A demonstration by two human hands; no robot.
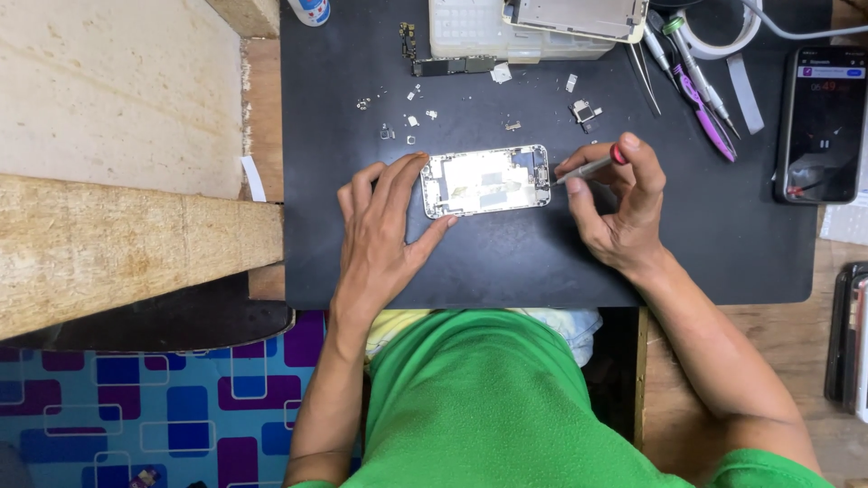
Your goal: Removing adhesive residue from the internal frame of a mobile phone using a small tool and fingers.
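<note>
Two hands work on the opened phone (485, 181) lying on the black mat (506, 262): left hand (384, 226) braces its edge flat, steadying it; right hand (615, 203) grips a screwdriver (592, 165), tip at the phone's end.

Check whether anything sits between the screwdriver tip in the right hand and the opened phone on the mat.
Nothing visible does. The right hand holds the screwdriver with its tip at the right end of the opened phone. The left hand steadies the phone's left end. Loose small parts lie farther up the black mat, off that line.
</note>
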